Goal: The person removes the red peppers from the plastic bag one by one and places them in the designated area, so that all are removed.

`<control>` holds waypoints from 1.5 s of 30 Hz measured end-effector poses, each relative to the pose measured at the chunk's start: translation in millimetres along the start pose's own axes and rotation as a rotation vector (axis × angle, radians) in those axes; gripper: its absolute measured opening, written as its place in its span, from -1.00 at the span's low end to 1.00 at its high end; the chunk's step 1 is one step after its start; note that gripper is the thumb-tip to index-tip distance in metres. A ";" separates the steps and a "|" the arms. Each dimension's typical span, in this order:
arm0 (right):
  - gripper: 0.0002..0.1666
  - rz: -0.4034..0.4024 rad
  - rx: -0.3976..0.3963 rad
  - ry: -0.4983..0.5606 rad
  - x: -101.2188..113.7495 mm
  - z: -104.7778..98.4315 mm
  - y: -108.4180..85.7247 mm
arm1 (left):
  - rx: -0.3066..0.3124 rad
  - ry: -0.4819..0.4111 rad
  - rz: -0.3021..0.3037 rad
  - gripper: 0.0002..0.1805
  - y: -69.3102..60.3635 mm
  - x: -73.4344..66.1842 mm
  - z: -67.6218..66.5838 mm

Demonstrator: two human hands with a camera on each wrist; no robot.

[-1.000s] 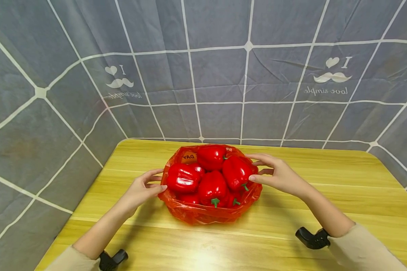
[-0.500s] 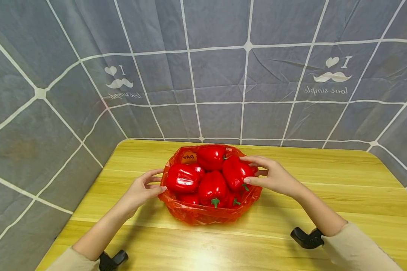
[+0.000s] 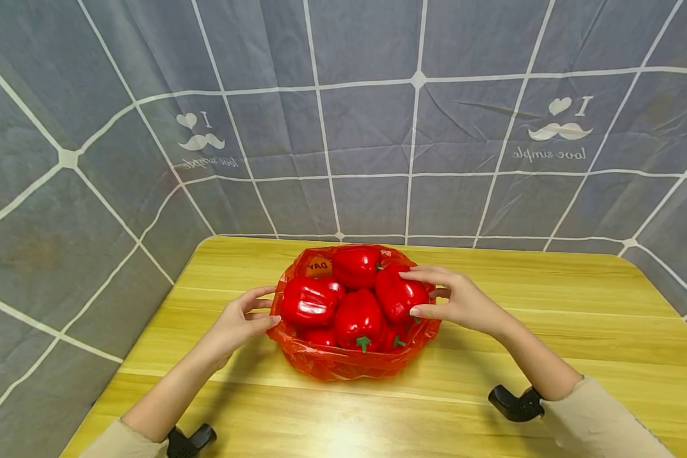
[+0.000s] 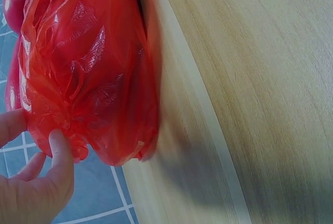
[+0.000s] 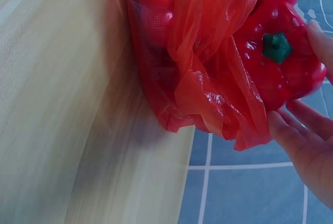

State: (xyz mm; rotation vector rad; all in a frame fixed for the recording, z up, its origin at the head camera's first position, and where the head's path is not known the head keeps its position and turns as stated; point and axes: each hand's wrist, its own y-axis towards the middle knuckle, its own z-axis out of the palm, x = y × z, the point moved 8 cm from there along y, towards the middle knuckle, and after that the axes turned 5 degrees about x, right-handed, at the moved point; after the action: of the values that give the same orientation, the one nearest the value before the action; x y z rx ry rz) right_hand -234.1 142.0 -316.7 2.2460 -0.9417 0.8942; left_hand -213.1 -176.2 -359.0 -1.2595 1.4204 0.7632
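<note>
A red plastic bag [image 3: 343, 366], its mouth spread wide, holds several glossy red bell peppers [image 3: 359, 318] with green stems. At its left rim, my left hand [image 3: 237, 321] holds the plastic between thumb and fingers; the left wrist view shows this hand [image 4: 39, 187] beside the crinkled bag [image 4: 99, 78]. My right hand [image 3: 464, 302] has its thumb and fingers curled round the right-hand pepper [image 3: 397, 292]. In the right wrist view, the hand [image 5: 312, 141] touches that pepper [image 5: 260, 68] from two sides, beside the loose bag edge.
The bag rests on a yellow wood-grain table [image 3: 343, 413]. Behind and to the left hangs a grey cloth [image 3: 366, 140] with white lines. Black wrist mounts sit under the left forearm [image 3: 189, 442] and the right forearm [image 3: 515, 404].
My right hand has shifted left from the bag's right edge onto the right-hand pepper, its fingers reaching further over it. The left hand and the bag have hardly moved.
</note>
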 end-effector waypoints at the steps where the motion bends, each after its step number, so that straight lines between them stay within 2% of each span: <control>1: -0.36 -0.002 0.000 -0.004 0.3 0.0 -0.2 | 0.001 0.001 0.000 -0.36 0.0 0.0 0.0; 19: -0.40 -0.019 -0.002 0.037 1.1 0.9 -1.7 | 0.008 0.000 0.005 -0.36 0.5 0.6 0.3; 37: -0.40 0.033 -0.035 0.188 -0.4 -2.8 -5.1 | 0.012 0.010 0.009 -0.36 -0.4 1.8 -0.8; 45: -0.38 0.042 -0.053 0.298 -0.1 -13.6 -8.5 | 0.014 0.017 0.009 -0.36 -0.9 2.0 -0.9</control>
State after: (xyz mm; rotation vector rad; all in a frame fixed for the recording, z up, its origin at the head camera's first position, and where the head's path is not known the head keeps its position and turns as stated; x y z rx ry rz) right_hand -232.7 156.6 -310.0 1.9848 -0.8654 1.1695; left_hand -212.3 -177.8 -360.5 -1.2526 1.4431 0.7489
